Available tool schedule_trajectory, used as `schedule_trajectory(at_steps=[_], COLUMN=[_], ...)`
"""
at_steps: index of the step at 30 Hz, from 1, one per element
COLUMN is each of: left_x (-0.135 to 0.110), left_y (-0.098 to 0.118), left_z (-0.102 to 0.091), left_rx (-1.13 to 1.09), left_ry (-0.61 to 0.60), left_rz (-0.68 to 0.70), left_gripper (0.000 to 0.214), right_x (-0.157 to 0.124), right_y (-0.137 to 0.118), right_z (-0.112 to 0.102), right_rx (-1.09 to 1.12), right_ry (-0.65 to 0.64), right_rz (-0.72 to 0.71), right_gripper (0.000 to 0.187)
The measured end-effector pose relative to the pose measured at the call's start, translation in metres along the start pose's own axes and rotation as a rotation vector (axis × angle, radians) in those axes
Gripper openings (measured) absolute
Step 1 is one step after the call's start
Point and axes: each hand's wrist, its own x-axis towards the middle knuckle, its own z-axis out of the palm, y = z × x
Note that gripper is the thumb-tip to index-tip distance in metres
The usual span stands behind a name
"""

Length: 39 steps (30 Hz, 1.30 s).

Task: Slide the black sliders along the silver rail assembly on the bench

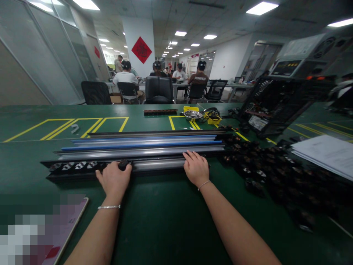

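Observation:
Nearest me lies a long black rail (157,164) with a silvery channel along its middle. Several small black parts with shiny metal faces (81,165) sit in a row in its left portion. My left hand (115,178) is over the rail at the right end of that row, with a small black part (124,165) between thumb and fingers; some fingertips are hidden. At the rail's right end, my right hand (196,168) grips it, fingers over the far edge and thumb out of sight. Behind lie more rails, one with blue edges (143,141).
Loose black parts (264,165) are heaped to the right, beside stacked papers (327,154) and an opened computer case (270,99). A phone (70,228) lies front left. Farther back are a metal bowl (193,115), yellow containers (213,118) and another filled strip (160,112). People sit beyond.

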Motion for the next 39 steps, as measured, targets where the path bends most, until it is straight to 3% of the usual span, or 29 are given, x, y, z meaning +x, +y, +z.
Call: schedule_trajectory(at_steps=[30, 39], left_x=[-0.003, -0.009], left_y=[0.003, 0.012], left_z=[0.003, 0.003], left_rx=[-0.007, -0.016], left_ry=[0.013, -0.007], left_rz=[0.030, 0.108], left_gripper=[0.042, 0.040], right_x=[0.000, 0.000], right_y=[-0.001, -0.001], right_z=[0.000, 0.000], right_rx=[-0.023, 0.000], right_ry=[-0.003, -0.002], right_rz=[-0.003, -0.004], right_gripper=[0.042, 0.042])
